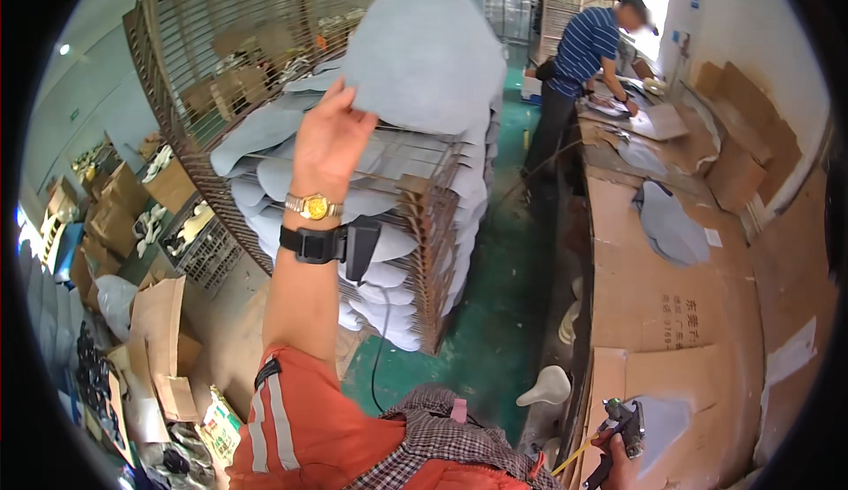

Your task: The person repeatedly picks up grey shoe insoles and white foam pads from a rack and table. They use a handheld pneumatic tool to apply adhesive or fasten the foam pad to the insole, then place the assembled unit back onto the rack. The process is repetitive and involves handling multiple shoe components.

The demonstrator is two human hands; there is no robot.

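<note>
My left hand (329, 132) is raised high and grips the lower left edge of a grey felt-like sheet (424, 44), held up in front of a wire rack (415, 216) stacked with more grey sheets on its shelves. A gold watch and a black strap with a small device sit on that wrist. My right hand (623, 463) is low at the bottom right, closed around a black and red hand tool (623, 424) over the cardboard-covered bench (671, 313). A grey piece lies on the bench just right of the tool.
Another person in a striped blue shirt (583, 48) works at the far end of the bench. Grey cut pieces (671, 225) lie on the bench. Cardboard boxes (115, 216) and scraps crowd the left. A green floor aisle (495, 313) runs between rack and bench.
</note>
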